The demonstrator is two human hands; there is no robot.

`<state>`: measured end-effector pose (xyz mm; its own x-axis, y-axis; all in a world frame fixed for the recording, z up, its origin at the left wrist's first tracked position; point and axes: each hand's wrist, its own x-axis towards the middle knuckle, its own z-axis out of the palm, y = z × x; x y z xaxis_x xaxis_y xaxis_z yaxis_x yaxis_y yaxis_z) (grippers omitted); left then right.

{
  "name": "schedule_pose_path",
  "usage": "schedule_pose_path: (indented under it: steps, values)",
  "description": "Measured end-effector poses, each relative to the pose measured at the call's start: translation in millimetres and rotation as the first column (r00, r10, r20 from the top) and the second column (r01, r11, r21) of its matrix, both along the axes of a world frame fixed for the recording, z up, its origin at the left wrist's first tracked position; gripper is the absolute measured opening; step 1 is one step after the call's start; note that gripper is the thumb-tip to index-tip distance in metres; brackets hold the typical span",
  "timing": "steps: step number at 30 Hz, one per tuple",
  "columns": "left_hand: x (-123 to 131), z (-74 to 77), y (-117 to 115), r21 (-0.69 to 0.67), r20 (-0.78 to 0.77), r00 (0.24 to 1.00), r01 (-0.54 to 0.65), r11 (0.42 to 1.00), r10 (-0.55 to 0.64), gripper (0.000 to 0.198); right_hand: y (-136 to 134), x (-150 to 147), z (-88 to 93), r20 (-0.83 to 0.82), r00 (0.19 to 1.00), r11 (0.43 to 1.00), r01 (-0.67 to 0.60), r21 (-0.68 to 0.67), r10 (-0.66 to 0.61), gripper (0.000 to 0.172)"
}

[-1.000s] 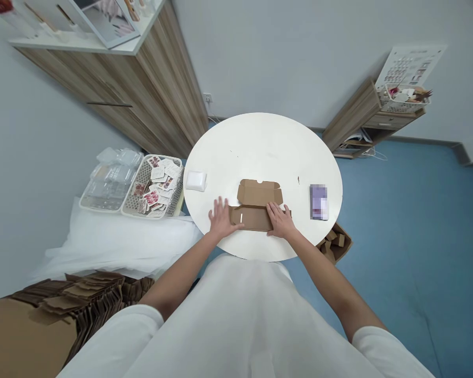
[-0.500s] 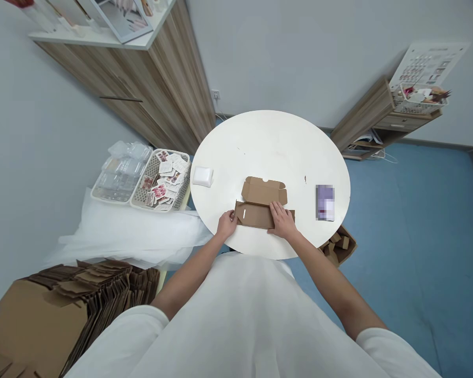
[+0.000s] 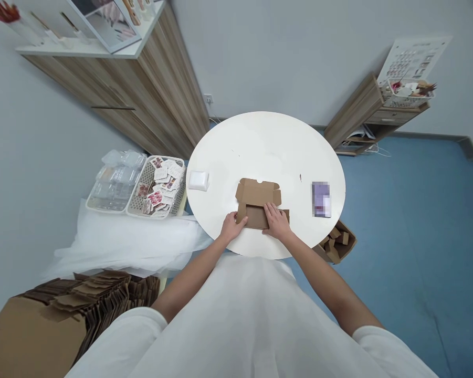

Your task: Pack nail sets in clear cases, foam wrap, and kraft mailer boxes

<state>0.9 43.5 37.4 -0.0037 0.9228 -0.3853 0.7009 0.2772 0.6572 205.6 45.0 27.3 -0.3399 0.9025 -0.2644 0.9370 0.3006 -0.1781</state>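
A brown cardboard box [image 3: 255, 216], partly folded, lies near the front of the round white table [image 3: 267, 142]. Its lid panel [image 3: 259, 192] stands open on the far side, flaps spread. My left hand [image 3: 233, 227] grips the box's left end, where the side flap is folded over inward, thumb on top. At the other end, my right hand [image 3: 276, 221] holds the box with fingers together across its right part and thumb at the near edge. An end flap sticks out past the right fingers. The right palm hides part of the box.
A white packet [image 3: 199, 180] lies at the table's left, a blurred purple item [image 3: 321, 199] at its right. Baskets of printed cards [image 3: 163, 191] and clear plastic packs [image 3: 116, 181] stand left. Flat cardboard [image 3: 39, 331] is stacked lower left; a carton [image 3: 344, 244] sits below the table's right edge.
My left hand has folded the box's left end flap inward and now has its thumb over it. The slot in the base is covered. My right hand stays on the right part.
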Motion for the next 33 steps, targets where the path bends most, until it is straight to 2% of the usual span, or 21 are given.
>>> schedule_pose_path:
  steps: [6,15,22,29,33]
  values:
    - [-1,-5.2,1,0.014,-0.041,0.997,0.066,0.998,-0.065,0.035,-2,0,0.0,0.005,1.0,1.0,0.003,-0.002,-0.003,0.109]
    - [-1,-7.8,10,-0.07,-0.217,0.963,0.15,0.986,-0.162,0.029,0,0,5.9,-0.025,0.999,0.998,-0.027,-0.048,0.026,0.113]
    - [-3,-7.1,13,-0.131,-0.268,0.943,0.169,0.977,-0.199,0.023,0,-1,13.4,-0.018,0.997,0.992,-0.079,-0.099,0.077,0.116]
    - [-2,1.6,18,-0.308,-0.465,0.821,0.201,0.93,-0.331,0.031,0,-3,21.0,0.041,0.99,0.983,-0.127,-0.136,0.134,0.119]
    - [1,3.6,18,-0.318,-0.46,0.823,0.199,0.927,-0.334,0.031,3,-3,21.6,0.07,0.987,0.982,-0.132,-0.136,0.143,0.119]
